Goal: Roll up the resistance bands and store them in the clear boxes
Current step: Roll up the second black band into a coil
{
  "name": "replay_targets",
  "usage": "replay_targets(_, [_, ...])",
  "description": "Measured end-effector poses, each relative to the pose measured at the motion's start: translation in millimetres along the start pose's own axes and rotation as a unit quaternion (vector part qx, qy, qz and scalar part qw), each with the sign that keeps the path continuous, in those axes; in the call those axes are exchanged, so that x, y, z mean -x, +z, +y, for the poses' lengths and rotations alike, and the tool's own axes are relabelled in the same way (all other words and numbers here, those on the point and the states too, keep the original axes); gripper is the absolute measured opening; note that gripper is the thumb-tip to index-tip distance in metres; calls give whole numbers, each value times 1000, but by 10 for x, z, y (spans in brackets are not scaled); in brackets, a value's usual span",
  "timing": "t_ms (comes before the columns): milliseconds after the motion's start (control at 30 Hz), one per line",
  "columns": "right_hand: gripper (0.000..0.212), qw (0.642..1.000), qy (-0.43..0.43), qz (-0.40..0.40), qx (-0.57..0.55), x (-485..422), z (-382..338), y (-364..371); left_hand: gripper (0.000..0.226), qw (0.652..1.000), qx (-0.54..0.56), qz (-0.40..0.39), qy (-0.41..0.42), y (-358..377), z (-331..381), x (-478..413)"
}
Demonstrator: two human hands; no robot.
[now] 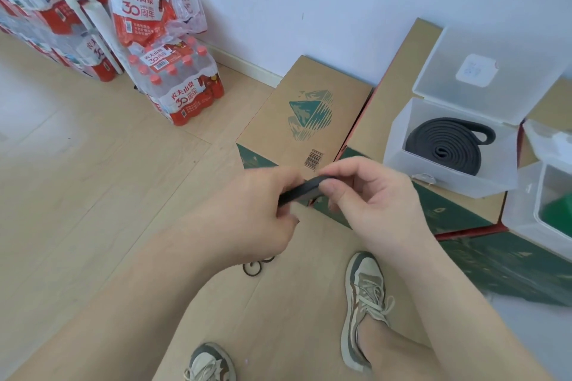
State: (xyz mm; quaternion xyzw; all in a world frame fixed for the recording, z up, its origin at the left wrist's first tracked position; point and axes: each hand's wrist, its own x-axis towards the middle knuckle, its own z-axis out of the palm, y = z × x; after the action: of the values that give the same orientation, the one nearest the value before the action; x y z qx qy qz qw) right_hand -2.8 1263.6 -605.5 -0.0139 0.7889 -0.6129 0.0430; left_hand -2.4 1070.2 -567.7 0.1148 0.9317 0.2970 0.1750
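Observation:
Both hands hold a dark grey resistance band point(301, 190) in front of me, above the floor. My left hand point(257, 213) grips its left part with curled fingers. My right hand point(368, 195) pinches its bent end between thumb and fingers. More of the band hangs down and loops on the floor point(253, 267) under my left wrist. To the right, a clear box point(399, 145) with its lid point(483, 71) open holds a rolled dark grey band point(445, 145). A second clear box point(526, 213) at the right edge has something green point(557, 213) inside.
The clear boxes stand on cardboard cartons point(380, 108) against the white wall, with a lower carton point(297, 114) right ahead of my hands. Shrink-wrapped packs of water bottles point(176, 83) are stacked at the left. My two shoes point(365, 297) stand on the light wooden floor.

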Motion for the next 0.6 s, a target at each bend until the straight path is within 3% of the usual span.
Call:
replay_targets(100, [20, 994, 21, 97, -35, -29, -1, -69, 20, 991, -79, -78, -80, 19, -96, 0])
replay_targets(167, [18, 982, 32, 174, -61, -52, 9, -124, 19, 986, -100, -71, -109, -9, -138, -4])
replay_targets(233, [13, 978, 51, 203, 3, -53, 54, -177, 14, 989, -109, -34, -92, -22, -161, -12])
replay_targets(300, [15, 982, 83, 157, 68, -7, 74, -191, 11, 998, -49, 23, -36, -33, -124, 6])
replay_targets(433, [56, 998, 37, -7, 56, 107, 21, -103, 39, 993, 69, 77, 51, -31, 49, 42])
replay_targets(533, [52, 995, -1, -94, -30, 126, -4, -10, 37, 990, 67, 97, 81, 11, 123, 34])
replay_targets(600, [40, 997, 2, -63, -33, 102, 24, 17, 35, 990, 72, 92, 76, 20, 116, 29])
